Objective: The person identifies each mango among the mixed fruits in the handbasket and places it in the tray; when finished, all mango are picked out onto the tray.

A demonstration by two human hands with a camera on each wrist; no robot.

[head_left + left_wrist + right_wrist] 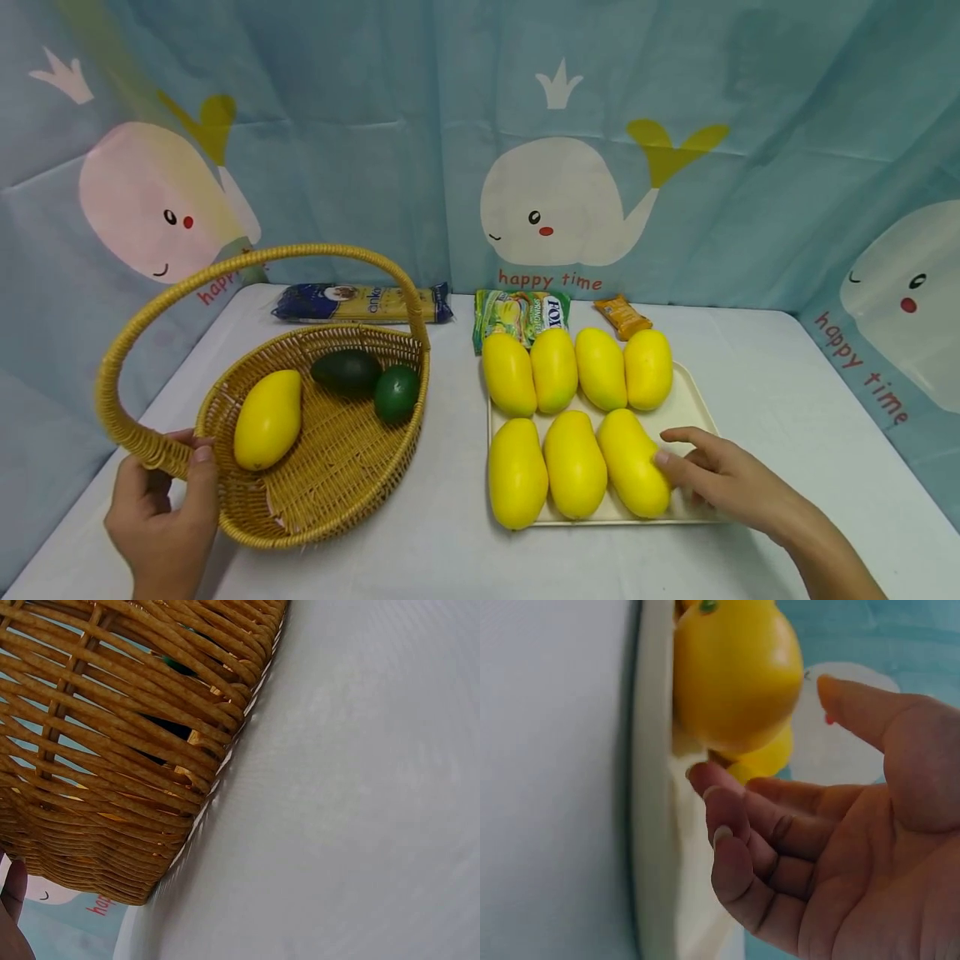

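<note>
My left hand [165, 508] grips the rim of the wicker basket [352, 517] where the tall handle joins it. Inside the basket are a yellow mango [267, 419], a dark avocado [347, 372] and a round green fruit [397, 393]. On the right, my right hand [731, 479] is beside the rightmost front mango [633, 462], thumb tip right at its side. In the right wrist view the fingers [731, 877] curve loosely beneath that mango [735, 675], with nothing held. Several mangoes lie in two rows on the cream tray [693, 400].
Behind the basket lies a blue and yellow pasta packet [360, 304]. A green FOX'S candy bag [517, 312] and a small orange packet [622, 317] lie behind the tray. A blue curtain with whale prints [555, 200] encloses the white table [450, 550] at back and sides.
</note>
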